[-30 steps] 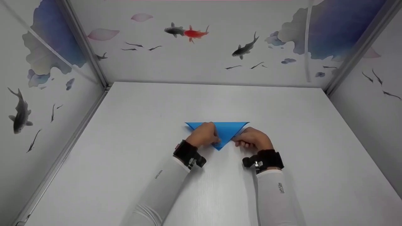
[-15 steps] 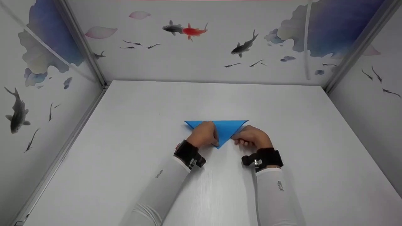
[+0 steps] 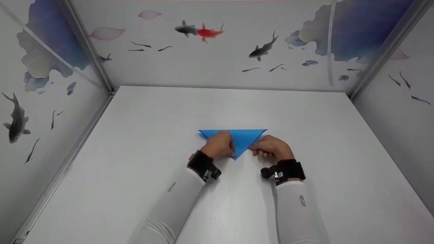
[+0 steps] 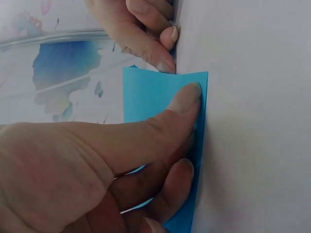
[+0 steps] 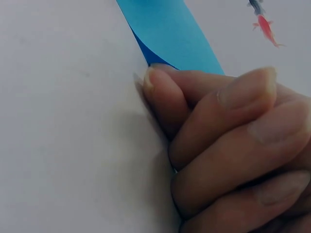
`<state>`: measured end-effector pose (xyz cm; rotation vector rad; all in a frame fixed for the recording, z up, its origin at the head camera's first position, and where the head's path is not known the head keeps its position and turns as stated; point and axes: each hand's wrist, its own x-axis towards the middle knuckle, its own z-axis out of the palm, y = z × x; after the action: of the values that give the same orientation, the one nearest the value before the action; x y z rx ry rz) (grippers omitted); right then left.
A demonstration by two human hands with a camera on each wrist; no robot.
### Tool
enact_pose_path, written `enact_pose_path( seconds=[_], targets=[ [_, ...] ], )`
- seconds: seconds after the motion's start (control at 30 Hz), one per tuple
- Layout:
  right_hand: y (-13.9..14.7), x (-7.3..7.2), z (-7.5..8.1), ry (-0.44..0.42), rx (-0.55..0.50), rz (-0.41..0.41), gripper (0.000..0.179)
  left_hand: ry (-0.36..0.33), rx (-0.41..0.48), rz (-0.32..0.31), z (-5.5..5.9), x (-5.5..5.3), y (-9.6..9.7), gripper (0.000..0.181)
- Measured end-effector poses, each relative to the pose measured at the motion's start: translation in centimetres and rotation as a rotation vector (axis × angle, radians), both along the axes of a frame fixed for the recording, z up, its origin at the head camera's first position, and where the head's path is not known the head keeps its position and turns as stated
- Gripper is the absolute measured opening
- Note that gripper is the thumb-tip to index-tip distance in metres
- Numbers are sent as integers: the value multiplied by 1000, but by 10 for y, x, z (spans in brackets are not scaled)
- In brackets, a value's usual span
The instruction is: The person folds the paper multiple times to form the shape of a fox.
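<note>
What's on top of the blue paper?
The left hand rests on it, covering part of the blue paper; the patch beneath that hand can't be seen.

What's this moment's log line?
left hand: holds paper near lower tip | right hand: pinches right edge | paper: blue, triangular, on table

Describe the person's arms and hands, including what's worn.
The left sleeve and right sleeve are white with small dark lettering. Two black wrist straps each bear a small black device. The left hand and right hand are ungloved.
</note>
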<state>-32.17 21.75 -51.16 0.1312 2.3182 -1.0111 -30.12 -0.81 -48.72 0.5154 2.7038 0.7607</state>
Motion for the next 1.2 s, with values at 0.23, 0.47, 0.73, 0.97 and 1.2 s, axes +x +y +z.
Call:
enact_pose_path(
  seconds=[0.23, 0.47, 0.73, 0.97, 1.2],
  targets=[
    [-7, 9, -1, 5, -57, 104, 33, -16, -8, -27, -1, 1, -3, 11],
    [-21, 14, 1, 28, 49, 80, 36, -62, 18, -56, -3, -1, -1, 11],
    [-24, 10, 1, 4, 87, 83, 39, 7, -31, 6, -7, -3, 1, 24],
    [-23, 7, 5, -7, 100, 70, 40, 106, -70, 42, -9, -5, -2, 49],
    [-23, 5, 6, 16, 140, 97, 44, 94, -66, 41, -8, -5, -3, 66]
  ],
)
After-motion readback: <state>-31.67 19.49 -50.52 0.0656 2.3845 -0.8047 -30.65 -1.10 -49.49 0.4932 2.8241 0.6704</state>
